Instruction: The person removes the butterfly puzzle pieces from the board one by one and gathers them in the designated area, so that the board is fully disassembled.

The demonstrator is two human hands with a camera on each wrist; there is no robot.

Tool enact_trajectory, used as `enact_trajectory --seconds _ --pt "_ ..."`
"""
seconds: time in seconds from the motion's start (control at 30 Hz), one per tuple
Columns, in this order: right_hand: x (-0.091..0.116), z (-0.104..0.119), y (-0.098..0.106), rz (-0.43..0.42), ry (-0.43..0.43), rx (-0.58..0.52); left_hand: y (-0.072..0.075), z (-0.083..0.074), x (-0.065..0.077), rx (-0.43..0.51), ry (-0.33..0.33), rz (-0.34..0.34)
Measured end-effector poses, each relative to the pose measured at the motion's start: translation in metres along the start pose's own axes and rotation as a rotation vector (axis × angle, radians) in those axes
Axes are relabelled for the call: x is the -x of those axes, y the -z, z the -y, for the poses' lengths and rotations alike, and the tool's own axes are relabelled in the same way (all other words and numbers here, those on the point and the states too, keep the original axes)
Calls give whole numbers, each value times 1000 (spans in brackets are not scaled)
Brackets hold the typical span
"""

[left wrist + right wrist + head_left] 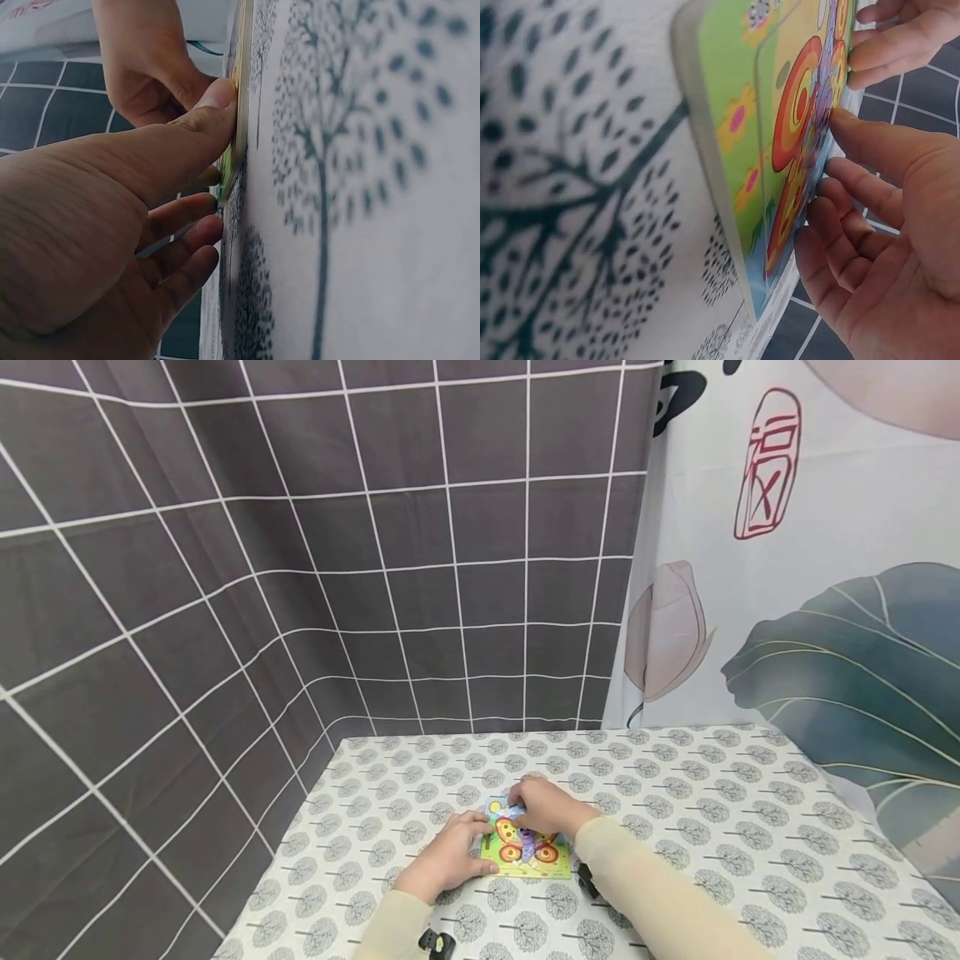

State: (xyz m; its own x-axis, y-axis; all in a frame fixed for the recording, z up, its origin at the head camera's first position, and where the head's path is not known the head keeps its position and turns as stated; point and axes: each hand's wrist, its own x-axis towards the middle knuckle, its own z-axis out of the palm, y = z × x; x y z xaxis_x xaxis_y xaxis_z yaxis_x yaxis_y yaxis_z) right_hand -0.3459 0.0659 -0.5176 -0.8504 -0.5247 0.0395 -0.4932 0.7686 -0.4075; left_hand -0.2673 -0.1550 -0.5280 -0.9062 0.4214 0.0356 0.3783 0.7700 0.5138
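A dark gridded curtain (pixel 450 543) hung behind the tree-patterned desk (pixel 720 835); nearer the desk's left edge than its right lay a butterfly picture board (pixel 527 852); the left hand (pixel 448 853), fingers loose, touched the board's left side; the right hand (pixel 551 806) bent over its far part, thumb against it; whether it grasped anything I could not tell.

White tabletop (pixel 720 852) with grey trees printed all over, and a colourful butterfly board (pixel 527 850) lying flat, slightly toward 9 o'clock from the middle.
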Motion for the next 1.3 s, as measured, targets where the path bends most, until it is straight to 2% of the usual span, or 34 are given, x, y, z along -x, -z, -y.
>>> enact_trajectory --seconds 0.2,0.37,0.57,0.87,1.3 --pt "-2 5 1 40 -88 -100 -1 1 1 -7 2 2" --pt "-3 8 3 39 -112 -170 -1 1 1 -16 5 9" --pt "-7 8 2 34 -129 -178 2 -1 2 -31 6 16" --pt "-12 3 3 78 -152 -180 0 -1 1 -32 -4 11" --pt "-16 6 6 34 -152 -211 -1 0 2 -25 -11 -1"
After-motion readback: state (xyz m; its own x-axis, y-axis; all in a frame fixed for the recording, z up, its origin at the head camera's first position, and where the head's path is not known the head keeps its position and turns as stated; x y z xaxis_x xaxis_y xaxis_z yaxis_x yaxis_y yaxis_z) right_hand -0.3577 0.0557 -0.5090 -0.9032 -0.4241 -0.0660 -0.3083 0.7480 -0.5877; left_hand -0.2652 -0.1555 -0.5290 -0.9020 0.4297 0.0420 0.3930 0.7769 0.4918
